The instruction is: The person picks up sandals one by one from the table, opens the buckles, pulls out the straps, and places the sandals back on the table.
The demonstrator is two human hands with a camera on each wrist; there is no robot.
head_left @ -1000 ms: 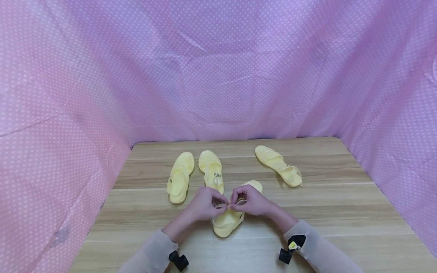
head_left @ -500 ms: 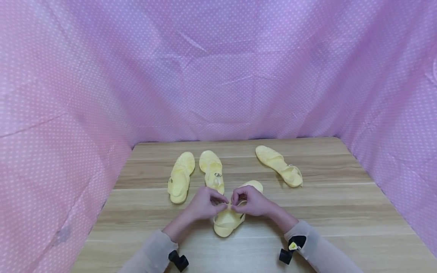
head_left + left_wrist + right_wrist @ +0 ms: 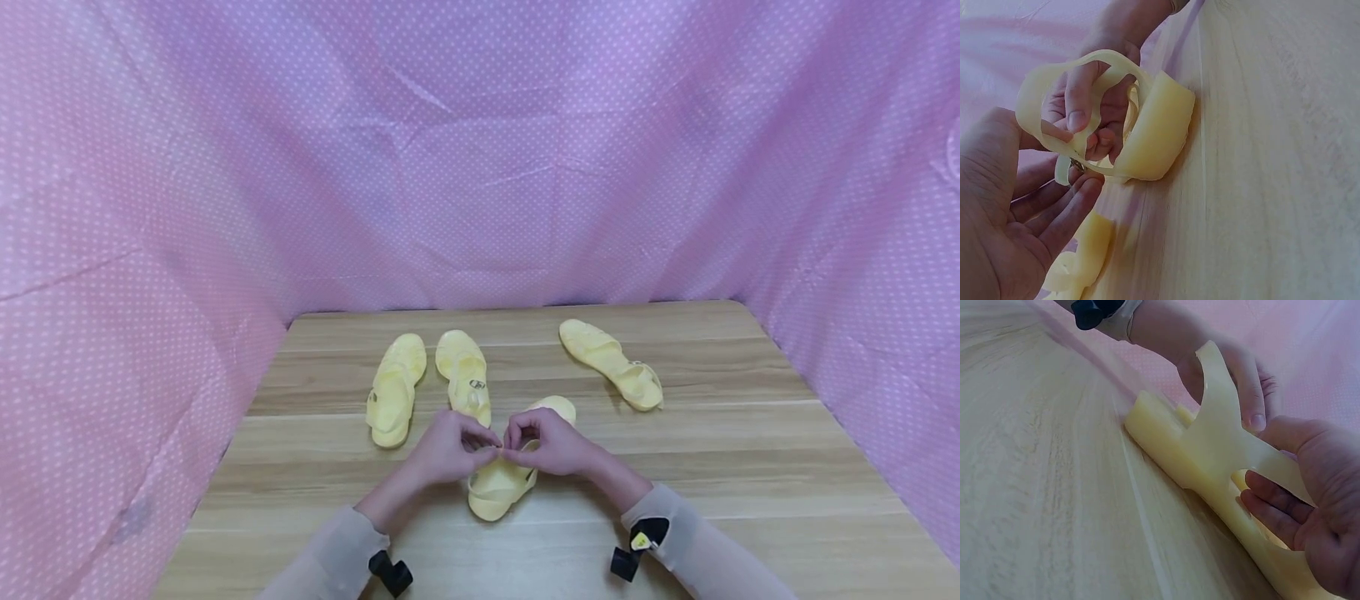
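A pale yellow sandal (image 3: 491, 505) sits on the table between my hands, toe pointing away to the right. My left hand (image 3: 446, 450) pinches the small metal buckle (image 3: 1077, 165) at the sandal's left side. A free strap end (image 3: 1062, 170) sticks out beside that buckle. With curled fingers, my right hand (image 3: 551, 443) pinches the ankle strap (image 3: 1094, 115) close to the left fingertips. In the left wrist view the strap forms a loop above the heel (image 3: 1157, 134). Fingers partly hide the buckle, so how far the strap passes through it cannot be told.
Two more yellow sandals, one (image 3: 393, 392) at the left and one (image 3: 461, 367) beside it, lie beyond my left hand. Another sandal (image 3: 611, 362) lies at the back right. Pink dotted cloth (image 3: 480, 167) hangs around the wooden table (image 3: 750, 467).
Both hands stay at the sandal. My right fingertips have shifted slightly, drawing apart from the left ones and then coming back close to them. The other sandals have not moved.
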